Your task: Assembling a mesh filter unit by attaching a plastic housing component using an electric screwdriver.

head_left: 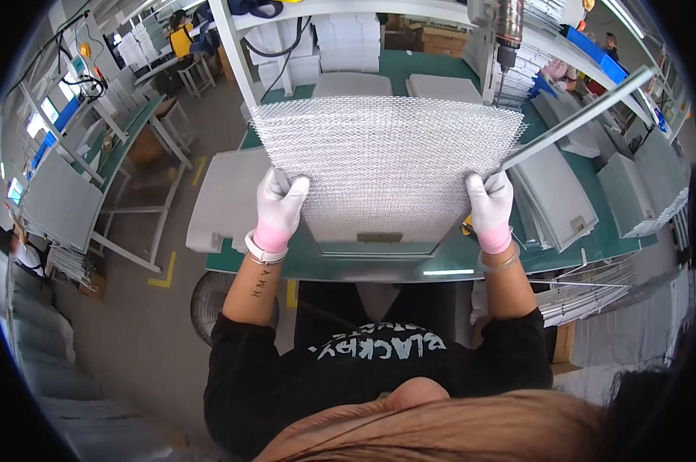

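Both thumbs lie against the near face of the wire mesh (pixel 386 154), with the other fingers mostly hidden behind it; each grip is closed on an edge of the mesh. The left hand (pixel 279 206), in a white glove with a pink cuff, holds the left edge, and the right hand (pixel 490 204), gloved alike, the right edge. The mesh stands tilted in front of the person, over the near part of the green table (pixel 348 267). A metal bar (pixel 579 118) slants upward and rightward from beside the right hand; whether the hand touches it cannot be told. Stacked pale panels lie on both sides: a left stack (pixel 223 192) and a right stack (pixel 556 189). Beyond the mesh hangs a power screwdriver (pixel 510 31). A round fan (pixel 208 304) stands on the floor, lower left.
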### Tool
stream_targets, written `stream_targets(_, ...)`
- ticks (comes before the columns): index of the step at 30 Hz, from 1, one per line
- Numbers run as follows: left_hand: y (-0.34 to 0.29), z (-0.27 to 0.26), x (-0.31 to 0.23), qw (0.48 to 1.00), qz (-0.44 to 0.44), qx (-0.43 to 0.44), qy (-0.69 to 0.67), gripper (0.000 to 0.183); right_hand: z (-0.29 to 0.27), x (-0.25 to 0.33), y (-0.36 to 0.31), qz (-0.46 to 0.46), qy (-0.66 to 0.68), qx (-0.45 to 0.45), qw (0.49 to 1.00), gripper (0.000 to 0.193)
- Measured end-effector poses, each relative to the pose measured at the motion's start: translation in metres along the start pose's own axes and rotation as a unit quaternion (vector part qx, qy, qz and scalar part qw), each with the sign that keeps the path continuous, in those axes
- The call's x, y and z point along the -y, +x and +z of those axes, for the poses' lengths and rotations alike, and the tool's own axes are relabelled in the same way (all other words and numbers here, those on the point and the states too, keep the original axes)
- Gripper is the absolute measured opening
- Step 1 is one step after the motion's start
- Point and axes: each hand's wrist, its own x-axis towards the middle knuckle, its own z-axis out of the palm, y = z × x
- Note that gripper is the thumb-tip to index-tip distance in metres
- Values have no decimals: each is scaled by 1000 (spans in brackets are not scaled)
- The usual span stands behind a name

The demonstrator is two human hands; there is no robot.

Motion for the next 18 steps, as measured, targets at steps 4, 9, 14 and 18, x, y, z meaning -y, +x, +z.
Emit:
stream_targets(4, -19, 14, 26, 996, 66, -3, -53, 37, 22, -30, -6, -173, 182, -2, 968, 26)
stream_targets(9, -45, 3, 62, 999, 36, 2, -36, 41, 34, -61, -21, -176, 126, -8, 976, 26)
stream_targets(14, -14, -7, 5, 992, -17, 115, -47, 41, 0, -44, -11, -138, 167, 100, 971, 27)
stream_targets(18, 0, -7, -35, 991, 61, 103, -63, 40, -13, 15, 10, -124, 228, 78, 962, 25)
